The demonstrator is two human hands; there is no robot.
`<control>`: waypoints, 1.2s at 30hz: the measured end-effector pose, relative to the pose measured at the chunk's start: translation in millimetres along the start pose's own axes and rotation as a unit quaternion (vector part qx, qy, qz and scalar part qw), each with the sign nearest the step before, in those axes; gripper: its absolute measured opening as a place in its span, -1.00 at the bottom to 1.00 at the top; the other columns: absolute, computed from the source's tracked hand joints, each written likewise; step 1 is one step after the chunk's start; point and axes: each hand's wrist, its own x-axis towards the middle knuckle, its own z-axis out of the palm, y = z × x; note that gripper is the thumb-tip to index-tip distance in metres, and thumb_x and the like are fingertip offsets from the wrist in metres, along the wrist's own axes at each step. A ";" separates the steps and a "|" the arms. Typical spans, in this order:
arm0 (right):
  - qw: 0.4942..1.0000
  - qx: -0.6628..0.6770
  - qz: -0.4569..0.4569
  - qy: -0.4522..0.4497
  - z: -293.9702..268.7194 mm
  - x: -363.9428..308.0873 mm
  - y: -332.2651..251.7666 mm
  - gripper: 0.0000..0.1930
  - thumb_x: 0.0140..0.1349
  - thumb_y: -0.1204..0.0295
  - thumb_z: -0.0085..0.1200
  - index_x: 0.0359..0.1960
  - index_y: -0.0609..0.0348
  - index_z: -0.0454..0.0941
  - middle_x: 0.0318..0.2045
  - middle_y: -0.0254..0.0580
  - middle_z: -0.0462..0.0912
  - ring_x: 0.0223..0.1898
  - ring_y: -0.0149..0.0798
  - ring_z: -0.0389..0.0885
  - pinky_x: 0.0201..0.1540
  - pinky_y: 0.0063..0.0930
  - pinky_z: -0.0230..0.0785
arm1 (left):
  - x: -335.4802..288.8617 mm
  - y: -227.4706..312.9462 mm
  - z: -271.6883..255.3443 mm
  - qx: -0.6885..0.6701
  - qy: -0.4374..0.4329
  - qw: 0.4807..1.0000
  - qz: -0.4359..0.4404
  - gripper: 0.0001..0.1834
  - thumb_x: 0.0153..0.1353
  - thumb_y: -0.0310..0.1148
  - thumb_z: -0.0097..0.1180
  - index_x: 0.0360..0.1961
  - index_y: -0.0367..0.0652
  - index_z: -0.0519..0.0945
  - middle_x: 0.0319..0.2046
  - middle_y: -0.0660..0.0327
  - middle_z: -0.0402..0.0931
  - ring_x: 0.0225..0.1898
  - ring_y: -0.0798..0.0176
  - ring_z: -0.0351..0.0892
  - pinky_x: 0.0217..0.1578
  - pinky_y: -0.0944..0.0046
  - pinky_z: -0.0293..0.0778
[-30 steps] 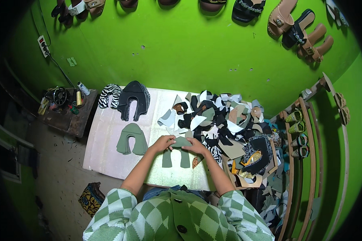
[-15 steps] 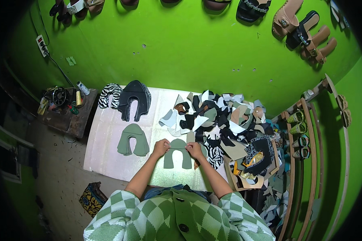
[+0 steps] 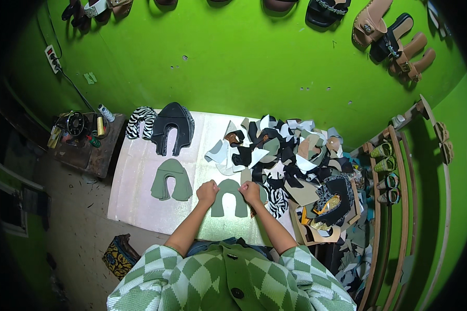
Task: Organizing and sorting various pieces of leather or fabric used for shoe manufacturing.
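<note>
A sage-green U-shaped piece of sheet material (image 3: 227,185) lies in front of me on the pale table, its two legs pointing toward me. My left hand (image 3: 207,192) is closed at its upper left edge, and my right hand (image 3: 250,192) is closed at its upper right edge. Both sets of fingers are curled in, apparently gripping the piece; the fingertips are mostly hidden. To the left lies a small stack of similar green pieces (image 3: 163,168). Behind that stack are a pile of black U-shaped pieces (image 3: 166,122) and some zebra-striped ones (image 3: 149,118).
A heap of scraps (image 3: 267,145) covers the table's (image 3: 135,192) right side. An open cardboard box (image 3: 308,237) with scraps stands at the near right, by a wooden rack (image 3: 377,223) with sandals. A side table (image 3: 101,155) holds thread spools. More sandals (image 3: 324,13) hang along the green wall.
Both hands have curled in more tightly at the piece's sides. The straight line across the green piece's upper part no longer shows. The stacks and scraps have not moved.
</note>
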 end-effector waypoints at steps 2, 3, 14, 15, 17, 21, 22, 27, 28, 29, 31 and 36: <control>1.000 -0.009 -0.009 0.019 0.8 0.5 0.7 -0.83 -0.15 0.46 0.31 -0.64 0.26 0.56 -0.69 -0.14 0.57 -0.64 -0.26 0.54 -0.48 -0.43 0.38 | -0.5 3.2 1.3 0.017 0.011 1.000 -0.001 -0.78 -0.04 -0.19 0.26 -0.46 -0.06 0.54 -0.47 0.17 0.59 -0.37 0.06 0.60 -0.39 0.11 0.45; 1.000 -0.009 -0.010 0.020 1.1 0.5 0.6 -0.83 -0.15 0.46 0.31 -0.64 0.26 0.56 -0.69 -0.14 0.57 -0.64 -0.26 0.54 -0.48 -0.43 0.38 | -0.8 3.6 1.9 0.017 0.012 1.000 -0.001 -0.78 -0.04 -0.19 0.26 -0.46 -0.06 0.54 -0.47 0.17 0.59 -0.37 0.06 0.60 -0.39 0.11 0.45; 0.939 -0.216 -0.265 -0.037 4.5 -32.9 -7.1 -0.63 0.06 0.54 -0.02 -0.05 -0.01 0.46 -0.20 -0.10 0.44 -0.10 -0.11 0.43 -0.13 -0.35 0.29 | -32.9 6.7 24.1 0.173 0.112 0.964 0.168 -0.75 0.02 -0.36 0.09 -0.20 0.03 0.52 -0.19 0.26 0.46 -0.14 0.22 0.43 -0.18 0.15 0.29; 0.939 -0.215 -0.267 -0.039 6.7 -38.9 -10.4 -0.63 0.06 0.54 -0.02 -0.05 -0.01 0.46 -0.20 -0.10 0.44 -0.10 -0.11 0.43 -0.13 -0.35 0.29 | -40.9 4.0 24.8 0.173 0.112 0.964 0.165 -0.75 0.02 -0.36 0.09 -0.20 0.03 0.52 -0.19 0.26 0.46 -0.14 0.22 0.43 -0.18 0.15 0.29; 0.925 -0.269 -0.269 -0.007 10.6 -50.2 -16.5 -0.56 0.14 0.51 -0.16 0.08 -0.15 0.42 -0.11 -0.09 0.42 -0.03 -0.14 0.39 -0.08 -0.30 0.23 | -53.5 -0.8 25.7 0.157 0.153 0.953 0.211 -0.62 0.04 -0.36 0.07 -0.05 0.04 0.51 -0.08 0.23 0.43 -0.03 0.19 0.36 -0.07 0.12 0.21; 0.910 -0.341 -0.234 -0.002 17.5 -58.3 -20.8 -0.49 0.14 0.49 -0.13 0.16 -0.27 0.37 -0.07 -0.06 0.40 0.00 -0.15 0.36 -0.08 -0.29 0.18 | -63.8 -1.0 26.0 0.194 0.179 0.937 0.228 -0.53 0.05 -0.36 0.05 0.07 0.04 0.46 -0.01 0.19 0.40 0.01 0.10 0.32 -0.03 0.10 0.20; 0.911 -0.346 -0.225 0.011 20.8 -56.6 -21.0 -0.50 0.15 0.48 -0.12 0.15 -0.30 0.38 -0.13 -0.08 0.41 -0.07 -0.16 0.37 -0.13 -0.26 0.17 | -61.4 1.1 24.6 0.190 0.163 0.940 0.231 -0.52 0.06 -0.37 0.04 0.08 0.03 0.45 -0.01 0.18 0.40 0.02 0.09 0.32 -0.01 0.09 0.19; 0.919 -0.341 -0.196 -0.006 18.8 -49.9 -24.8 -0.58 0.17 0.43 -0.09 0.07 -0.30 0.46 -0.24 -0.15 0.40 -0.17 -0.18 0.36 -0.21 -0.27 0.15 | -55.9 1.7 20.5 0.178 0.118 0.946 0.243 -0.53 0.07 -0.38 0.04 0.08 0.02 0.46 -0.02 0.16 0.41 0.02 0.08 0.32 0.02 0.07 0.17; 0.915 -0.343 -0.212 0.006 17.3 -49.8 -23.9 -0.61 0.17 0.41 -0.08 0.04 -0.32 0.49 -0.28 -0.18 0.40 -0.19 -0.19 0.36 -0.23 -0.28 0.14 | -57.8 0.0 21.0 0.176 0.121 0.947 0.239 -0.54 0.06 -0.38 0.04 0.06 0.01 0.47 -0.04 0.16 0.42 0.00 0.08 0.32 0.02 0.07 0.18; 0.915 -0.344 -0.213 0.009 15.4 -49.7 -22.9 -0.61 0.17 0.41 -0.08 0.04 -0.32 0.49 -0.28 -0.18 0.40 -0.19 -0.19 0.36 -0.23 -0.28 0.14 | -57.2 -1.0 21.6 0.174 0.124 0.948 0.235 -0.55 0.05 -0.39 0.04 0.05 0.00 0.49 -0.06 0.16 0.43 -0.01 0.08 0.33 0.02 0.07 0.18; 0.924 -0.346 -0.161 0.021 12.0 -54.6 -14.7 -0.64 0.18 0.39 -0.07 -0.01 -0.37 0.54 -0.32 -0.21 0.41 -0.21 -0.21 0.36 -0.23 -0.32 0.13 | -58.5 2.7 19.6 0.169 0.126 0.948 0.236 -0.57 0.06 -0.39 0.04 0.03 -0.01 0.50 -0.08 0.16 0.44 -0.02 0.08 0.33 0.02 0.07 0.18; 0.929 -0.338 -0.147 0.025 4.5 -54.2 -17.8 -0.67 0.16 0.38 -0.06 -0.09 -0.36 0.59 -0.33 -0.21 0.42 -0.21 -0.21 0.37 -0.20 -0.31 0.13 | -59.2 2.7 20.0 0.160 0.131 0.950 0.234 -0.59 0.07 -0.38 0.02 0.01 -0.04 0.51 -0.10 0.15 0.44 -0.05 0.08 0.34 0.01 0.06 0.18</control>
